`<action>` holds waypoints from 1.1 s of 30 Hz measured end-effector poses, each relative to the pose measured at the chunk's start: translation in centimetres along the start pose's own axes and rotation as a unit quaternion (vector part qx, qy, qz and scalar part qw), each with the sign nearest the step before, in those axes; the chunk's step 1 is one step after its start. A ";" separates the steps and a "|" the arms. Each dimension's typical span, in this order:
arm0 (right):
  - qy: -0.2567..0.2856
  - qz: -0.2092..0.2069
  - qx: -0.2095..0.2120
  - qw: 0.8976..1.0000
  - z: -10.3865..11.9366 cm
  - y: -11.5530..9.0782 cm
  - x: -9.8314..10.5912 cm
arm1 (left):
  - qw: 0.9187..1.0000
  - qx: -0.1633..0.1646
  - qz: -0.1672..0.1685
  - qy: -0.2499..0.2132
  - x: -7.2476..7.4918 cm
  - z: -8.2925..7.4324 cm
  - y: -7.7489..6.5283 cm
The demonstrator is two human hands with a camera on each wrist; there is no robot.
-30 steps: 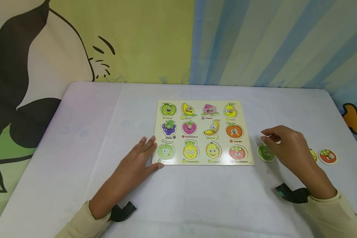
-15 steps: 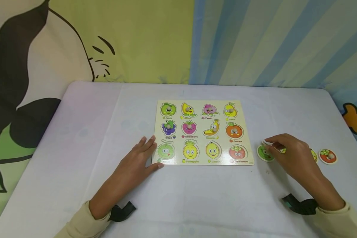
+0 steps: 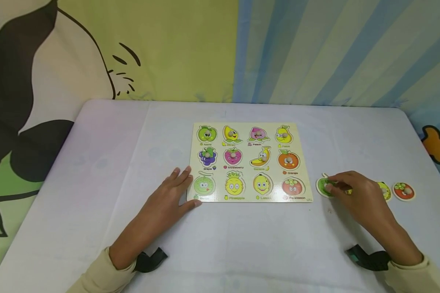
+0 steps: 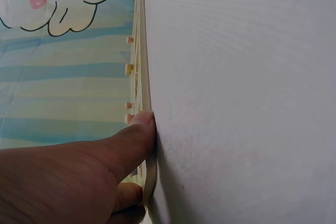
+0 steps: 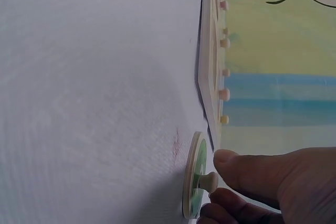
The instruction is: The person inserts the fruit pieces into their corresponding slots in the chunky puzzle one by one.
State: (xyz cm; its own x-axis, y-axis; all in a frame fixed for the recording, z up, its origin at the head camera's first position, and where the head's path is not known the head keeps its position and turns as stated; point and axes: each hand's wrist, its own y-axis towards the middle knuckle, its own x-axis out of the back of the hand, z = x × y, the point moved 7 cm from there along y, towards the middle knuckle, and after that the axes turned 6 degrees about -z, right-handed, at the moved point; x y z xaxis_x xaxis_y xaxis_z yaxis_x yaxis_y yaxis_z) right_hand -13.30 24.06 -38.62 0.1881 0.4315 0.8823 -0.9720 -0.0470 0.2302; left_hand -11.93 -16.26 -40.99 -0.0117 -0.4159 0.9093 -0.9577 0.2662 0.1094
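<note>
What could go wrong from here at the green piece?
The green piece could slip: its knob is small, and the thumb of the right hand seems slightly off it.

That hand might nudge the yellow pieces it partly hides.

The left hand, at the board's corner beside the melon slot, could get in the way or shift the board.

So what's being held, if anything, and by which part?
The right hand is at the knob of the green piece, but whether it grips cannot be told. The left hand only touches the board at one corner.
</note>
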 end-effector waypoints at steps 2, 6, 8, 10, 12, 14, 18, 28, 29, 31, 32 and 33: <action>0.001 0.003 0.000 1.000 0.0 0.0 -0.2 | 1.000 -0.002 0.000 0.000 0.0 0.0 0.0; 0.005 0.009 0.004 1.000 0.1 0.1 -0.5 | 1.000 -0.004 -0.001 0.002 0.1 0.0 0.0; 0.006 0.009 0.007 1.000 0.2 0.2 -0.6 | 1.000 -0.003 -0.002 0.002 0.1 0.0 0.0; 0.005 0.006 0.010 1.000 0.3 0.3 -0.7 | 1.000 -0.002 -0.001 0.000 0.1 0.0 -0.1; 0.003 0.007 0.008 1.000 0.4 0.4 -0.8 | 1.000 0.000 0.000 -0.002 0.1 0.1 -0.1; 0.005 0.010 0.006 1.000 0.4 0.4 -0.8 | 1.000 0.001 0.001 -0.003 0.1 0.1 -0.1; 0.007 0.015 0.004 1.000 0.5 0.4 -0.9 | 1.000 0.000 0.001 -0.006 0.0 0.1 -0.1; -0.006 0.034 -0.005 0.999 0.6 0.6 -1.0 | 1.000 -0.007 0.000 -0.007 0.0 0.0 0.0; -0.007 0.034 -0.003 0.999 0.7 0.6 -1.0 | 1.000 -0.007 0.000 -0.007 0.0 0.0 0.0; -0.007 0.031 0.001 0.999 1.0 0.7 -0.9 | 1.000 -0.006 0.000 -0.006 0.0 0.0 0.0; -0.007 0.029 0.003 1.000 1.1 0.7 -0.8 | 1.000 -0.006 0.001 -0.006 0.0 0.0 0.0; -0.006 0.027 0.008 1.000 1.3 0.8 -0.7 | 1.000 -0.006 0.001 -0.006 0.1 0.0 0.0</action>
State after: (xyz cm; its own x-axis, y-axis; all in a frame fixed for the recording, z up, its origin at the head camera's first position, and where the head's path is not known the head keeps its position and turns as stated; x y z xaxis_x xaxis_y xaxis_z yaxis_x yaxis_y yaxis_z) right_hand -13.99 22.53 -38.51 0.1382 0.4163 0.8987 -0.9784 -0.0837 0.1892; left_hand -11.93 -16.31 -40.95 -0.0165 -0.4252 0.9050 -0.9543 0.2767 0.1126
